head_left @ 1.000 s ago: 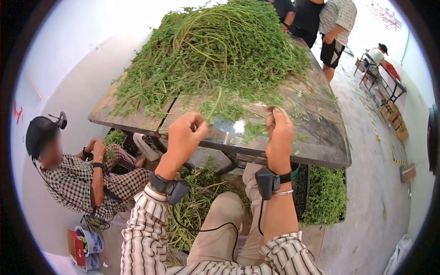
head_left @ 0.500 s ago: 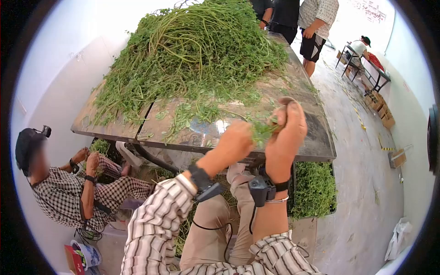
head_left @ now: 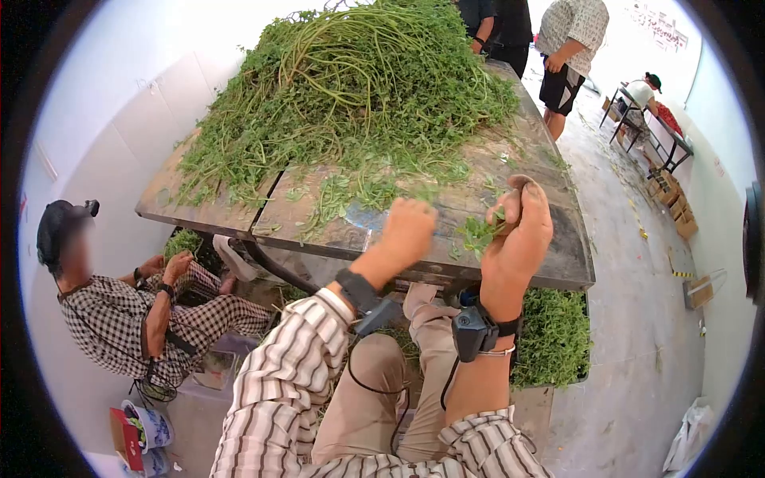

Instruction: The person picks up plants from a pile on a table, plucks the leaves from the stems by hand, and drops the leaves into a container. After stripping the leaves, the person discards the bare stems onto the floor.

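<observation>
A large heap of green leafy stems covers the back of the dark table. Over the table's front edge, my right hand has its fingers curled round a small green sprig, whose leaves stick out to the left. My left hand is closed, to the left of it, knuckles up, with a blurred bit of green just beyond its fingers. What the left fingers hold is hidden. Loose leaves lie on the board behind that hand.
A seated person handles greens at the left. Below the table's right end stands a crate of greens. People stand behind the table; another person sits at a far table. Cardboard boxes line the right wall.
My left hand has moved away from the sprig, so the two hands are farther apart. The right hand still holds greens. The whole view has shifted slightly.
</observation>
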The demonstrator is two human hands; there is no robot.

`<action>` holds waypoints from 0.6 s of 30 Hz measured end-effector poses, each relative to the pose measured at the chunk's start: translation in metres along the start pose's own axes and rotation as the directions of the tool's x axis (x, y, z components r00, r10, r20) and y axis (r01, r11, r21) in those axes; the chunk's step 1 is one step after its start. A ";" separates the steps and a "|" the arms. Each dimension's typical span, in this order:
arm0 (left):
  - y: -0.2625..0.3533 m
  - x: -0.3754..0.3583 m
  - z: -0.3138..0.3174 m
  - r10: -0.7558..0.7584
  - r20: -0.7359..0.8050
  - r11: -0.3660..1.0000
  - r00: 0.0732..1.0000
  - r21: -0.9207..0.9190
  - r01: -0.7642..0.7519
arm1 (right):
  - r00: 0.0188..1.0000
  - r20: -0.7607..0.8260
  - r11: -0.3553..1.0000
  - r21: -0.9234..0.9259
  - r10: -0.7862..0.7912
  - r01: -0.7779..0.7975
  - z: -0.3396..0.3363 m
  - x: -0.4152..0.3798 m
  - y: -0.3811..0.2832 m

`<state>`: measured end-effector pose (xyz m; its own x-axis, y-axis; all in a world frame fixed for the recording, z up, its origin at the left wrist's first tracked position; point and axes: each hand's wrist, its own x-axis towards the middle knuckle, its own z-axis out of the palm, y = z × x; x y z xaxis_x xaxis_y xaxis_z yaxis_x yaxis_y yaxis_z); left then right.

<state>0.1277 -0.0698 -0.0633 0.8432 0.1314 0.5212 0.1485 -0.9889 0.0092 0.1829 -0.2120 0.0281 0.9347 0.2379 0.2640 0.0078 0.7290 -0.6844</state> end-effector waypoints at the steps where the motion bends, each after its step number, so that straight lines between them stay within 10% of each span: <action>1: -0.015 -0.007 -0.003 -0.020 -0.014 1.000 1.000 -0.009 0.020 | 1.000 0.010 1.000 0.002 0.005 -0.005 0.000 -0.001 0.001; 10: -0.138 -0.067 -0.053 -0.390 0.024 0.911 0.920 0.157 0.382 | 0.996 0.042 0.996 -0.039 0.079 -0.077 0.003 -0.007 -0.002; 18: -0.060 0.006 -0.072 -0.101 -0.223 0.993 0.969 -0.075 0.086 | 0.996 0.063 0.998 0.009 0.063 -0.063 0.001 -0.008 -0.003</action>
<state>0.0869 -0.0147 0.0012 0.6870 0.2118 0.6951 0.1813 -0.9763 0.1182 0.1756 -0.2154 0.0289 0.9091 0.3232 0.2628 -0.0548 0.7182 -0.6937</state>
